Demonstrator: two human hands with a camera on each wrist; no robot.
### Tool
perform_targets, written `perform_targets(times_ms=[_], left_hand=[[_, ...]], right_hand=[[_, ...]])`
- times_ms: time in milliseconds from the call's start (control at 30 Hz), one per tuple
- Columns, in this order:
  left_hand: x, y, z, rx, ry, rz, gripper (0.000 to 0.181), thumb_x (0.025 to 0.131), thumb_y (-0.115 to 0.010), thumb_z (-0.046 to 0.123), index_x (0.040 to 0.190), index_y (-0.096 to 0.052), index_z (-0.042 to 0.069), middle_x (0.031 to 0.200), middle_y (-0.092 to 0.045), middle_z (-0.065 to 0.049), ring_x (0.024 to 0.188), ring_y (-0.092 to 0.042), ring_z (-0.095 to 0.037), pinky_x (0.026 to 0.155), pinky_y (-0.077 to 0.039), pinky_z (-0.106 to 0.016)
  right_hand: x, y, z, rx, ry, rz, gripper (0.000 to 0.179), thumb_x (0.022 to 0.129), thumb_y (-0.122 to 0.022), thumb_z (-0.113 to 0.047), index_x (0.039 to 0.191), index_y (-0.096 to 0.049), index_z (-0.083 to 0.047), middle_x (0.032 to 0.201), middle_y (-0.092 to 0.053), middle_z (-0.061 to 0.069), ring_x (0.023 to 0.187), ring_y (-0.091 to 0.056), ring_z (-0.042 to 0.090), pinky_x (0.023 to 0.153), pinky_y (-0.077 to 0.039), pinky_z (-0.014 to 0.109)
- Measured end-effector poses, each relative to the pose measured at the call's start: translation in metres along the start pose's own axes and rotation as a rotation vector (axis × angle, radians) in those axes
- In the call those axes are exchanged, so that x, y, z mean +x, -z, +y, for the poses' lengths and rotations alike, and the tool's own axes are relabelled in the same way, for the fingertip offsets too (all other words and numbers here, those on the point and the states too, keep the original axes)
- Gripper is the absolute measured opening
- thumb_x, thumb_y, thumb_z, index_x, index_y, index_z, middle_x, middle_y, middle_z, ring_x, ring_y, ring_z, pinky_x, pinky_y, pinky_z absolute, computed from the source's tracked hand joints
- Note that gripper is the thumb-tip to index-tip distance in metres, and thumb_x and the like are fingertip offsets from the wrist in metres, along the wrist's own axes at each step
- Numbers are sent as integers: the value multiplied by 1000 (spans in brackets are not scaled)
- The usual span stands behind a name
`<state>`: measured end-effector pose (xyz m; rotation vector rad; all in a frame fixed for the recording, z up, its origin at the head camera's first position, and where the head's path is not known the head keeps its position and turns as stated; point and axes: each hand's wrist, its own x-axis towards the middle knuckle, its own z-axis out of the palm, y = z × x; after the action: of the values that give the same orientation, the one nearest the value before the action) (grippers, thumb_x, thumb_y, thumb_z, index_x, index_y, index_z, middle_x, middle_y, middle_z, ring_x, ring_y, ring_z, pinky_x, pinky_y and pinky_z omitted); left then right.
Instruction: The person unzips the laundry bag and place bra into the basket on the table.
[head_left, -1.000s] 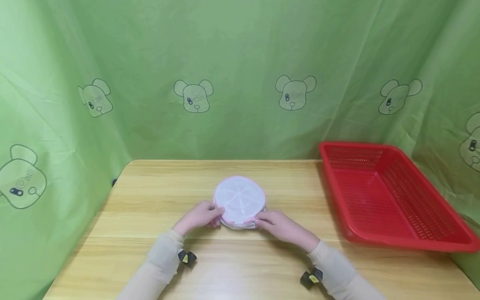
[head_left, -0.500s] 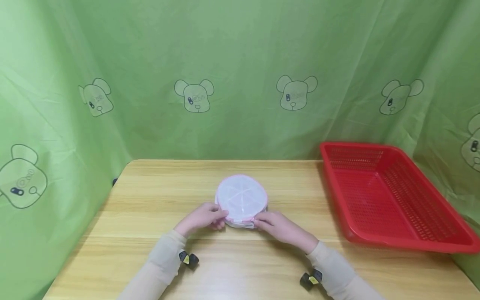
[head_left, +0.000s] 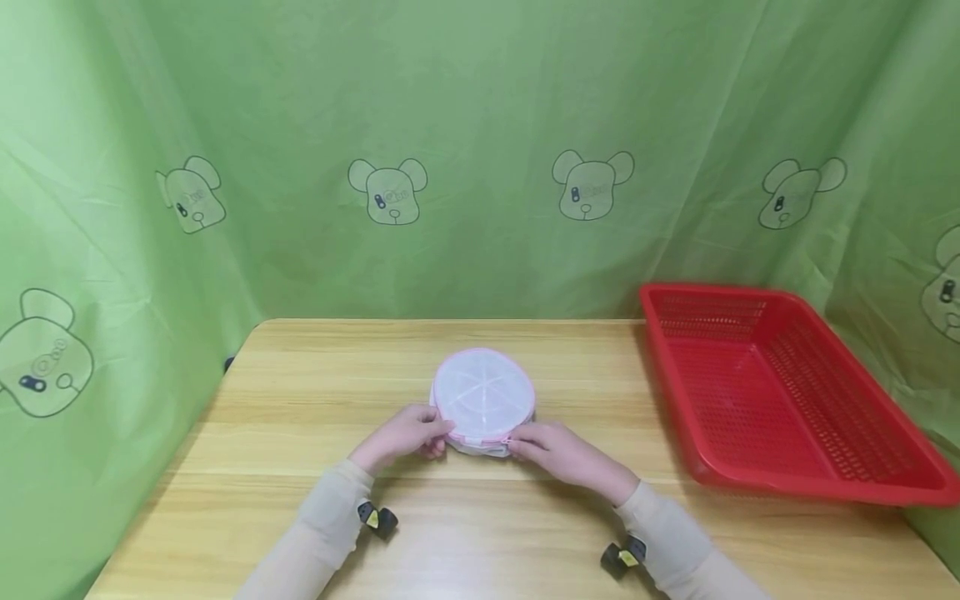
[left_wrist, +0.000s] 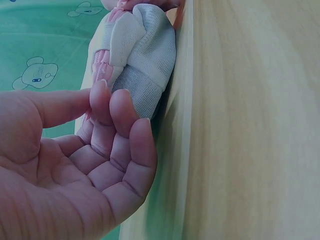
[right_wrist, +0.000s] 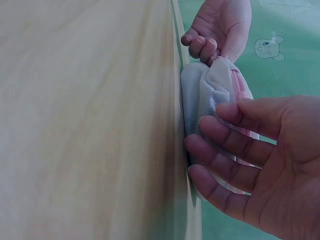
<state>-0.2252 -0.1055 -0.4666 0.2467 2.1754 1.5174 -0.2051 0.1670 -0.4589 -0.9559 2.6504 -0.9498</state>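
Note:
A round white mesh laundry bag (head_left: 483,385) with a pink zipper round its top edge lies on the table between the two hands. In the left wrist view, its soft grey-white side (left_wrist: 150,60) is folded and creased. My left hand (head_left: 401,433) pinches the zippered rim at the front left between thumb and index finger, the other fingers curling below. At the front right, my right hand (head_left: 566,457) pinches the zipper edge with thumb and forefinger. Its remaining fingers (right_wrist: 227,155) spread loosely beside the bag in the right wrist view. The fingertips hide the zipper pull.
A red perforated plastic basket (head_left: 757,417) stands on the right of the wooden table (head_left: 315,358). Green curtains (head_left: 480,250) printed with bear heads enclose the back and both sides. Each wrist wears a small black camera.
The bag and my left hand have shifted slightly to the right since a second ago. My right hand stays nearly in place, with both grips kept.

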Motion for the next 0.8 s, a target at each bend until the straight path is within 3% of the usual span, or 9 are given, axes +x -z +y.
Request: perform_targets(times_ms=[233,467,800], left_hand=[[0,-1,0,5,3,4,21,97,-56,19,86,-60,1,66,-57,0,63,-58,-12,62,-53,-24],[1,-1,-1,12,2,6,20,97,-55,17,87,-60,0,66,-56,0,63,-57,-12,62,-53,-24],[1,1,0,22,4,7,21,97,-54,17,85,-59,1,66,-56,0,63,-57,-12,61,-51,-23]], right_hand=[[-1,-1,3,-33,44,29,19,99,-54,-24,93,-69,-14,78,-64,-6,74,-51,-1,72,-50,23],[0,1,3,-28,-30,0,19,99,-54,-27,97,-70,-18,84,-67,-5,78,-55,1,78,-52,27],[0,5,3,-6,-42,-6,20,100,-52,-28,94,-69,-17,80,-66,-5,76,-55,1,79,-52,27]])
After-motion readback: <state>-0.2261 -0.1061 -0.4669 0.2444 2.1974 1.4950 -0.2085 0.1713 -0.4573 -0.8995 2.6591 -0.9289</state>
